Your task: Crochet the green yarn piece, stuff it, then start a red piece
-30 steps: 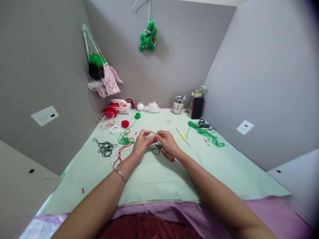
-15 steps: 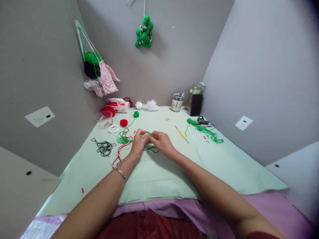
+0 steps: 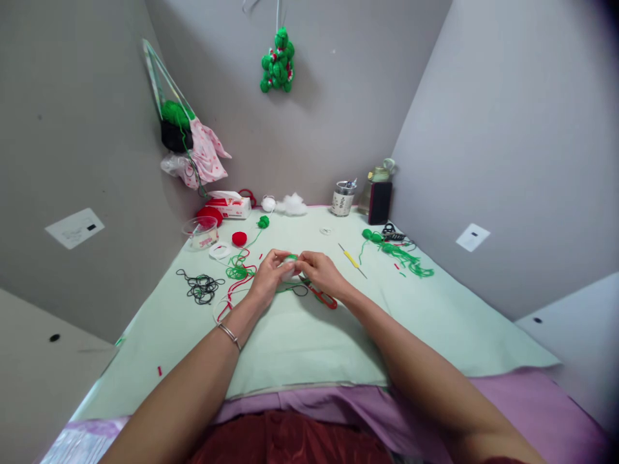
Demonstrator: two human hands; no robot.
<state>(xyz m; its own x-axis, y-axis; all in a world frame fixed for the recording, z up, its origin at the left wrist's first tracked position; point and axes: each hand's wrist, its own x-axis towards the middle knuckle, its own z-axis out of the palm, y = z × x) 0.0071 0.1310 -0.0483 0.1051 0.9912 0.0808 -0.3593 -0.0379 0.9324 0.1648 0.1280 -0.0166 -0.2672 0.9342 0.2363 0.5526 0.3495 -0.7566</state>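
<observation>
Fingers (image 3: 277, 256) of the left hand (image 3: 265, 278) are curled nearly closed around a small white-and-green piece (image 3: 289, 265), which sits between the two hands above the middle of the worktop (image 3: 309, 348). The right hand (image 3: 322, 272) meets it from the other side, its fingertips drawn together against the right edge of the piece; whether they also pinch a strand is too small to tell. Orange-handled scissors (image 3: 326, 299) show just below the right hand, blades toward the piece, and I cannot tell whether that hand holds them or they lie on the cloth. Green yarn (image 3: 238, 272) and red yarn (image 3: 234, 293) lie loosely left of the left hand, with a tangle of black cord (image 3: 202, 288) farther left. Beyond them are a red ball (image 3: 239, 238), a small green ball (image 3: 263, 222) and a clear tub (image 3: 202, 233). A hook with a yellow handle (image 3: 351, 259) lies right of the hands, well apart from the knotted green strands (image 3: 409, 261). White stuffing (image 3: 293, 205) and a tin of pens (image 3: 343, 200) stand along the back, below a green knitted bundle (image 3: 277, 64) hanging against the wall.
</observation>
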